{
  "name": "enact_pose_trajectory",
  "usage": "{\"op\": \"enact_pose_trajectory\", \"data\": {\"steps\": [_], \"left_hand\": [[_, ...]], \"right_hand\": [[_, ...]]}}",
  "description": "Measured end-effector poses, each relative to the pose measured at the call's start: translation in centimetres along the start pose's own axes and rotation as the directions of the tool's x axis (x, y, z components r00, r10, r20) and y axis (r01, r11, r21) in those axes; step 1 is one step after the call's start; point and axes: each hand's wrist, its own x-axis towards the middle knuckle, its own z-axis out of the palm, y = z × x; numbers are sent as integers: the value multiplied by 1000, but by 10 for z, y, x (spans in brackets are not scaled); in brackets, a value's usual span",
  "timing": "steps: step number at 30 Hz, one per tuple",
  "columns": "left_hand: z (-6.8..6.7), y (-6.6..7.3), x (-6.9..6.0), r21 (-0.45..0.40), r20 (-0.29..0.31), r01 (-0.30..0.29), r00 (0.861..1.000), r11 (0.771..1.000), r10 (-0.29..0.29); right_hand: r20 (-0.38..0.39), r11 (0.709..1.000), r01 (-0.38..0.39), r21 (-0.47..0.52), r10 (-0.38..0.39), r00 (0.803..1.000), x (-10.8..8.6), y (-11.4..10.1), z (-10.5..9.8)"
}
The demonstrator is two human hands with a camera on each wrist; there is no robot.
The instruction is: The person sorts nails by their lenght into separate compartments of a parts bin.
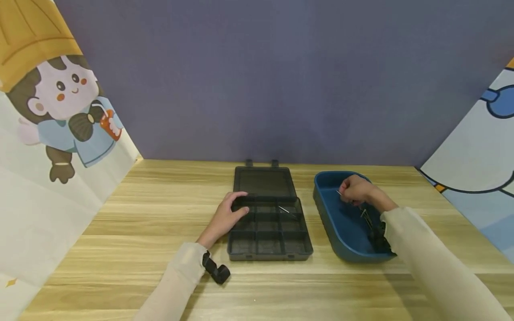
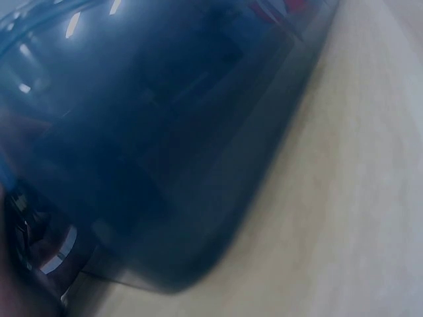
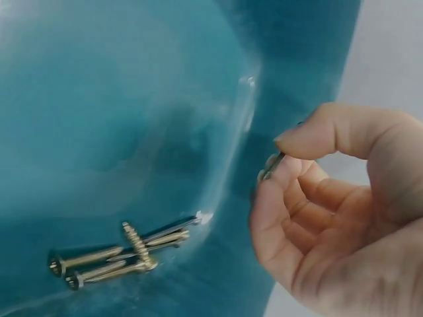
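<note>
My right hand (image 1: 355, 191) is over the far part of a blue tray (image 1: 327, 214). Thumb and index finger pinch a thin silvery metal pin (image 3: 272, 165), its ends partly hidden, so nail or screw cannot be told. Several long brass-coloured screws (image 3: 112, 264) lie below it in the tray. My left hand (image 1: 225, 216) rests at the left edge of a dark see-through compartment box (image 1: 270, 257), thumb and fingers spread. A slim silvery nail-like piece (image 1: 284, 209) lies in the box's far right compartment.
The box's lid (image 1: 265, 180) is flipped back towards the grey-blue panel (image 1: 281, 89). Dark small pieces (image 1: 379, 238) sit in the tray near the right sleeve. Wooden tabletop (image 1: 160, 205) surrounds both containers. A dark glossy surface (image 2: 165, 132) fills much of the left wrist view.
</note>
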Motion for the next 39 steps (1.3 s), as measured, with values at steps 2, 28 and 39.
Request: {"op": "enact_pose_trajectory", "data": {"steps": [2,28,39], "left_hand": [[0,0,0,1,4,2,1000,1000,-2],[-1,-1,0,4,6,-6,1000,1000,6],[-1,3,-2,-2,16,29,999,1000,-29]], "right_hand": [[7,1000,3,2,-3,1000,-2,-3,0],[40,997,82,3,-82,996,-20,-41,-9],[64,993,120,2,-120,991,-25,-65,-3]]}}
